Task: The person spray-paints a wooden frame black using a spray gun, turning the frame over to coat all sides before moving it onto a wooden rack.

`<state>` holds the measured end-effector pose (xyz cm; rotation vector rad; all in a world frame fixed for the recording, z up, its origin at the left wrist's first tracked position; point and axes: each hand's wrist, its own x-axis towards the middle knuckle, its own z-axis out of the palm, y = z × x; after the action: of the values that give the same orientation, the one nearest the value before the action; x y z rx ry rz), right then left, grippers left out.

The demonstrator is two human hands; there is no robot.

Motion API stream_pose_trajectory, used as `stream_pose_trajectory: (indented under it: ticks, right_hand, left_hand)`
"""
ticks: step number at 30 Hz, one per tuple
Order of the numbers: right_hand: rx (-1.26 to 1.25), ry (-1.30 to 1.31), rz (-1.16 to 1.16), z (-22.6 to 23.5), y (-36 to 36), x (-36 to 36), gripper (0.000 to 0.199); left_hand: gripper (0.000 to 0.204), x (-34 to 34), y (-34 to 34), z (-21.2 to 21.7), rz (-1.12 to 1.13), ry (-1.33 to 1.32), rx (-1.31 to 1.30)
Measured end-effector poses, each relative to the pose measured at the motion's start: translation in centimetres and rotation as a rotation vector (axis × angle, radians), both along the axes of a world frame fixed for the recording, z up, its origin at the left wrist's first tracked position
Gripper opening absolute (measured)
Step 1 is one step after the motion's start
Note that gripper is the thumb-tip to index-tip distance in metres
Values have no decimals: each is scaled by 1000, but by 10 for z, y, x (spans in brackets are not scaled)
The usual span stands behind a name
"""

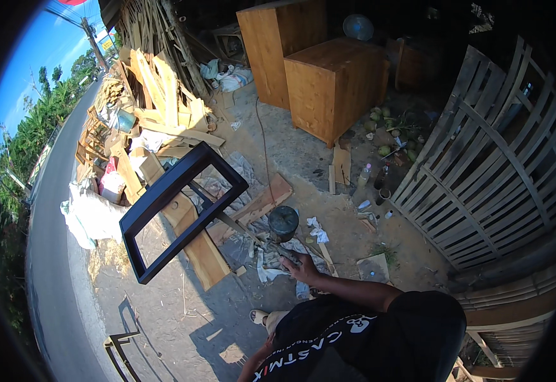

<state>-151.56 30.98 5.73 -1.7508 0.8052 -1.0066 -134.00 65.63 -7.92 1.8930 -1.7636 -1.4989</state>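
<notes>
My right hand (305,270) is closed round the handle of a grey tool that looks like a spray gun (285,253). A dark, round lidded cup (283,220) sits by its body; I cannot tell for sure that the two are joined. Left of the gun, a dark rectangular frame (170,249) with a cross bar stands tilted above the ground. A pale wooden stick (233,224) runs between the frame's bar and the gun's front. My left forearm (256,364) shows at the lower edge, its hand (270,342) mostly hidden against my clothing.
Boards (198,251) and rumpled cloths lie beneath the frame. Two wooden cabinets (316,95) stand farther back, with a thin cord (264,140) on the ground before them. Bottles (363,176) and a bamboo fence (481,172) are on the right. A road (62,210) runs along the left.
</notes>
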Motion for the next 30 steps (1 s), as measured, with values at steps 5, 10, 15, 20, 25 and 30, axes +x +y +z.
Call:
stream_pose_trajectory:
  ticks: [5, 10, 15, 20, 25, 30]
  right_hand:
    - [92, -8, 76, 11, 6, 2, 27]
    - [228, 24, 60, 15, 16, 3, 25]
    - [171, 32, 128, 7, 26, 0, 26]
    - [144, 74, 263, 11, 53, 8, 26]
    - [1, 110, 333, 14, 85, 35, 26]
    - [54, 120, 375, 28, 130, 62, 28]
  left_hand:
    - [108, -13, 5, 5, 12, 12, -54]
    - [112, -35, 23, 19, 38, 63, -227]
    - [113, -50, 16, 85, 13, -22, -148]
    - [101, -40, 33, 128, 77, -2, -36]
    - [24, 35, 3, 219, 400, -71, -262]
    - [17, 39, -27, 398, 479, 438, -902]
